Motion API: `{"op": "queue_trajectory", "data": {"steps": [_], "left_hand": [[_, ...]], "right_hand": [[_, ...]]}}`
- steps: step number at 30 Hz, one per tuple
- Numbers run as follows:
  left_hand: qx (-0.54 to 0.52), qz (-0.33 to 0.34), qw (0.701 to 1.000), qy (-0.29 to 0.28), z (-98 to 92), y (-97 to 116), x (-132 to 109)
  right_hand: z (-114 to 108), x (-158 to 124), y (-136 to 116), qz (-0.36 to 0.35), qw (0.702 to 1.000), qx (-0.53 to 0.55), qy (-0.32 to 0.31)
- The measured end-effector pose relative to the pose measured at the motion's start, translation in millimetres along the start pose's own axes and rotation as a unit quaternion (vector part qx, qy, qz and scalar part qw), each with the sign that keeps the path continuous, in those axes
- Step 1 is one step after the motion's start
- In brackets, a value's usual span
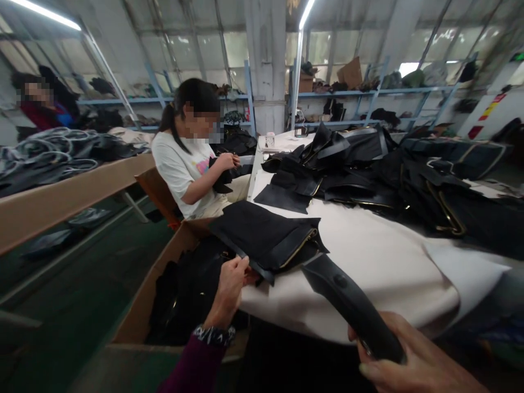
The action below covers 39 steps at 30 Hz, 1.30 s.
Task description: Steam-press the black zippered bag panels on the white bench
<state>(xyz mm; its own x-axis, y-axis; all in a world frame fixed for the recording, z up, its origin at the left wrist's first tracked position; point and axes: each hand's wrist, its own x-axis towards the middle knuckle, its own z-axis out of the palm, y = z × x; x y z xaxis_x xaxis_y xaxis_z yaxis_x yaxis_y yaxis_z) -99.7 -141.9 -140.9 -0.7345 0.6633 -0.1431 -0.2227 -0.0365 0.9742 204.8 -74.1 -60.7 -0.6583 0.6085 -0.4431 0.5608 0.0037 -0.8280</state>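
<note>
My left hand [230, 284] pinches the near edge of a black fabric piece [262, 229], which has a smooth dark border and a gold zipper. This piece lies across the table's corner and partly over a cardboard box. In my right hand [403, 349] is a thick black handheld tool [347, 292] with a round button on its side. Its narrow end points at the fabric piece, close to the zipper; whether they touch I cannot tell. My right fingers wrap the tool's lower end.
A cardboard box [143, 295] with more black pieces stands at the left. Black zippered pieces [360, 174] are heaped on the pale table covering [368, 240]. A co-worker [180, 169] sits opposite, handling dark fabric. Another person [47, 103] is at the far left, behind piled goods.
</note>
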Motion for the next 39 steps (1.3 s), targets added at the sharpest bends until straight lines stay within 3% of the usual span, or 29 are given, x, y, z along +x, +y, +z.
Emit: {"op": "queue_trajectory", "data": {"steps": [3, 8, 13, 20, 26, 30, 39], "left_hand": [[-0.049, -0.046, 0.998, -0.016, 15.0, 1.4, -16.9], [-0.141, -0.089, 0.984, -0.054, 34.9, -2.3, -23.5], [-0.162, -0.090, 0.981, -0.062, 43.3, -8.0, -31.4], [-0.178, -0.079, 0.979, -0.063, 64.8, -25.6, -61.9], [-0.253, -0.070, 0.962, -0.070, 83.5, -32.0, -77.4], [-0.284, -0.073, 0.954, -0.061, 87.9, -32.5, -77.8], [-0.244, -0.058, 0.965, -0.082, 95.6, -39.2, -89.0]], "right_hand": [[5.6, 6.3, 0.0, -0.005, 0.998, 0.012, -0.055], [13.6, 11.3, 17.4, -0.014, 0.994, 0.060, -0.090], [18.6, 14.6, 28.0, -0.031, 0.990, 0.106, -0.084], [16.5, 21.3, 25.1, -0.065, 0.986, 0.123, -0.086], [-6.3, 6.1, 28.4, -0.094, 0.988, 0.123, -0.019], [-19.2, -7.6, 30.4, -0.086, 0.986, 0.138, -0.020], [6.5, -1.8, 31.3, -0.089, 0.990, 0.094, -0.056]]}}
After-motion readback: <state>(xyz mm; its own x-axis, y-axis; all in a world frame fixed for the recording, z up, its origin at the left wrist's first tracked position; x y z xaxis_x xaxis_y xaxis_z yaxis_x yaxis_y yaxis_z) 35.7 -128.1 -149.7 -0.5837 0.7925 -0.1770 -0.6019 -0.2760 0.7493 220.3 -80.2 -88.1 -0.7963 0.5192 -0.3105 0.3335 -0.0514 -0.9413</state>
